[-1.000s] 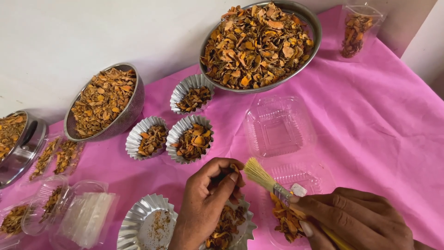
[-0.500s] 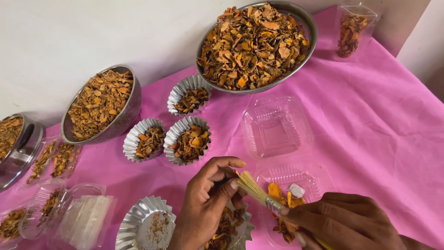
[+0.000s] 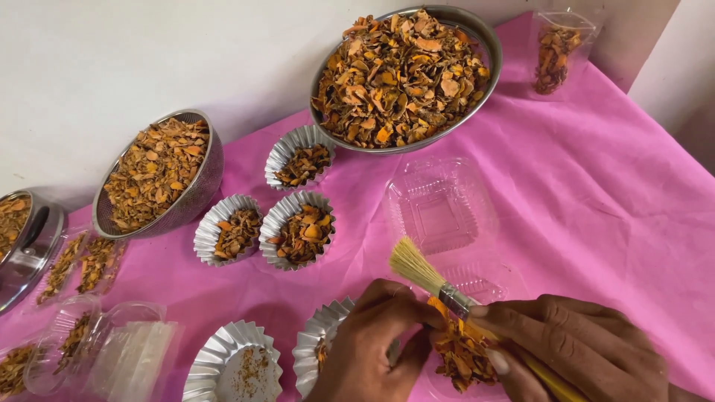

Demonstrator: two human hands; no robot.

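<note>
The brush [image 3: 439, 286] is tilting lower than a moment ago. The right hand [image 3: 573, 350] is gripping it, the left hand [image 3: 372, 346] is pinching orange dried pieces [image 3: 458, 353] at the desk's near edge; brisk strokes could be scattering them.

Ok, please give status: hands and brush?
Right hand grips yellow-handled bristle brush. Left hand over fluted foil cup. Orange dried chips between hands.
</note>
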